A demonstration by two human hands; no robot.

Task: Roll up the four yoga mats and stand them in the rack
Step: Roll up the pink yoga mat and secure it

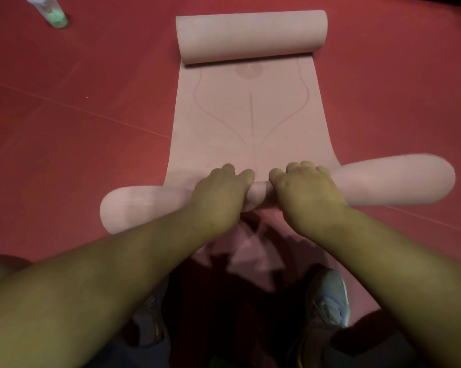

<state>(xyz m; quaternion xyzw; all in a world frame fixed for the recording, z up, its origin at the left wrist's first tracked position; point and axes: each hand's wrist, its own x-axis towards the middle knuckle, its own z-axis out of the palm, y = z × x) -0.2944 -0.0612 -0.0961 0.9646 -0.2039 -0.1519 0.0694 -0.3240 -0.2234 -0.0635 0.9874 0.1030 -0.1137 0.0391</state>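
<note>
Rolling in hand. My left hand [220,189] and right hand [303,187] sit close together, fingers curled over the near roll of the pale pink rubber yoga mat [250,115] on the red floor [64,115]. Far end is curled too. Next: push the roll farther, edges even.

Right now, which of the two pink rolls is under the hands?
The near roll, lying crosswise closest to the person: left hand and right hand both grip its middle. The far roll, at the mat's other end, is untouched.
</note>
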